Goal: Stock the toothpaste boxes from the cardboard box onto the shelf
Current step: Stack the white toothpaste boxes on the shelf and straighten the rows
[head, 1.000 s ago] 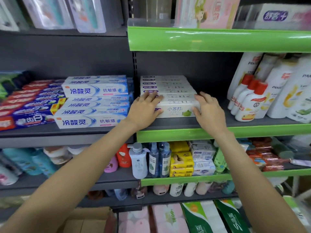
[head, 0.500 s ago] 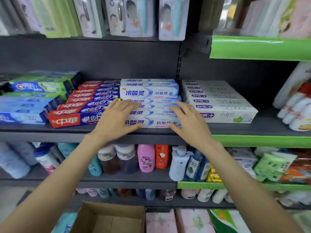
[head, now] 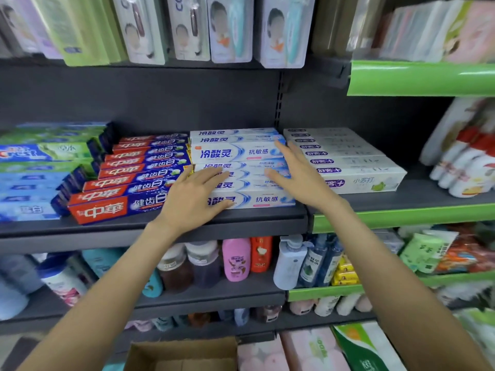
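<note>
Your white-and-blue boxes point(head: 242, 170) sit stacked at the centre of the frame on the dark shelf point(head: 150, 231), front row flush with the lip. Your left hand point(head: 192, 196) lies flat on the left end of the lower front boxes, fingers straight, gripping nothing. Your right hand point(head: 297, 175) is spread loose against the right end of the stack, fingertips up by the upper rows; it too grasps nothing.

Judge these as light, stiff card cartons with glossy faces: they will slide easily over each other, and the long thin walls would dent if you squeeze the middle. Take them by the short ends, or press from both ends at once as you are placed to do, and move a row as a block.

Tight neighbours hem you in. The red-and-blue boxes point(head: 126, 178) fan out just left, touching or nearly touching your stack; the white boxes point(head: 345, 159) lie just right, beyond the upright post. A sideways shove could skew either pile. Toothbrush packs point(head: 230, 28) hang above, well apart from your hands. Bottles point(head: 235, 259) crowd the shelf below. The carton point(head: 182, 354), open, sits at the bottom centre of the frame; its contents cannot be made out from here
</note>
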The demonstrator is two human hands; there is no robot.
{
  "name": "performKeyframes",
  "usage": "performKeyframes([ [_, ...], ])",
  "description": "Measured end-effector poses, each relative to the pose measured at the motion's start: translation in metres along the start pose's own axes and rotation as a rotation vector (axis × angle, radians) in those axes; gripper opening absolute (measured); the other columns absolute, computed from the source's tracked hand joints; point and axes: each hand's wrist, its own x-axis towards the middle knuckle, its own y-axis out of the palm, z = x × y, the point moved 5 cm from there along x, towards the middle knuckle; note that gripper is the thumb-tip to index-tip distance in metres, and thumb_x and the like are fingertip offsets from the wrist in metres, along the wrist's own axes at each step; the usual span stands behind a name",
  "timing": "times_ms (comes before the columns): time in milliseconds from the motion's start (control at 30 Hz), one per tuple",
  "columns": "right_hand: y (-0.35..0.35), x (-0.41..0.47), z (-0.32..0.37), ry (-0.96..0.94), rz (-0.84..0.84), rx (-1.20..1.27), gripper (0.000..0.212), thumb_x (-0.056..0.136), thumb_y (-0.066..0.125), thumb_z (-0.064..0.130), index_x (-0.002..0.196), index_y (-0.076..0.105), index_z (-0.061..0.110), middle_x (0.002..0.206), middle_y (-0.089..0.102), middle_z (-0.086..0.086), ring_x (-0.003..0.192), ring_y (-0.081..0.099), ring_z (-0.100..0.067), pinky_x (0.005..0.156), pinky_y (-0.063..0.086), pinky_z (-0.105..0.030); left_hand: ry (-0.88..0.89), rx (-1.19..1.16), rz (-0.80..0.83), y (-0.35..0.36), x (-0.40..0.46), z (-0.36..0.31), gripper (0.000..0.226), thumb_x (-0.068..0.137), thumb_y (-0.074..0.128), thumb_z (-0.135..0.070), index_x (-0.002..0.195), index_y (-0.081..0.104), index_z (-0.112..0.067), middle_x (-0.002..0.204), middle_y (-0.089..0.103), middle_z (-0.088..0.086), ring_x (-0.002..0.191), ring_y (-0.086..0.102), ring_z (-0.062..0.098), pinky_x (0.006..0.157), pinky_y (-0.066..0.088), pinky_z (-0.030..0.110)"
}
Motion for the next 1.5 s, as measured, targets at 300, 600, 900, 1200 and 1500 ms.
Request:
performKeyframes([
  [300,0.028,0.097,0.033,-0.28,0.2,-0.54,0.061,0.097,0.042,0.04,0.148,0.01,0.038,0.159,0.006,0.005,0.146,0.004,-0.02,0.117,0.006,-0.049,0.033,0.044,0.033,-0.009,0.013,0.0,0.069,0.071,0.042,-0.068,0.116,0.062,-0.02,0.117,0.064,0.0,0.106,0.061,0.024,0.103,0.036,0.044],
  [600,0.037,0.164,0.004,-0.141,0.192,-0.594,0.058,0.1,0.039,0.027,0.15,0.01,0.033,0.159,0.009,0.002,0.145,0.009,-0.025,0.117,0.009,-0.048,0.08,-0.001,0.023,-0.004,0.014,0.007,0.068,0.074,0.043,-0.07,0.119,0.062,-0.022,0.119,0.063,-0.002,0.107,0.06,0.02,0.101,0.038,0.041],
  [900,0.047,0.183,-0.001,-0.142,0.183,-0.576,0.059,0.1,0.035,0.028,0.149,0.003,0.036,0.159,0.004,0.002,0.146,0.005,-0.025,0.116,0.006,-0.045,0.051,-0.055,0.019,-0.002,0.009,0.009,0.067,0.077,0.042,-0.069,0.124,0.058,-0.023,0.126,0.059,-0.002,0.113,0.056,0.021,0.101,0.039,0.04],
  [1200,0.029,0.165,0.005,-0.065,0.089,-0.5,0.064,0.099,0.039,0.028,0.15,0.0,0.03,0.159,-0.001,-0.006,0.145,0.005,-0.03,0.117,0.009,-0.048,0.018,-0.151,0.06,-0.011,0.01,0.008,0.073,0.078,0.035,-0.073,0.128,0.055,-0.024,0.131,0.056,-0.004,0.12,0.05,0.018,0.1,0.036,0.034],
  [1500,-0.001,0.098,-0.026,0.161,-0.094,-0.262,0.033,0.093,0.048,0.015,0.119,0.055,-0.004,0.122,0.057,-0.024,0.112,0.052,-0.036,0.09,0.042,-0.038,-0.198,-0.112,0.029,-0.024,0.066,0.036,0.053,0.092,0.051,-0.043,0.137,0.045,-0.015,0.134,0.053,0.01,0.12,0.049,0.029,0.096,0.039,0.036],
])
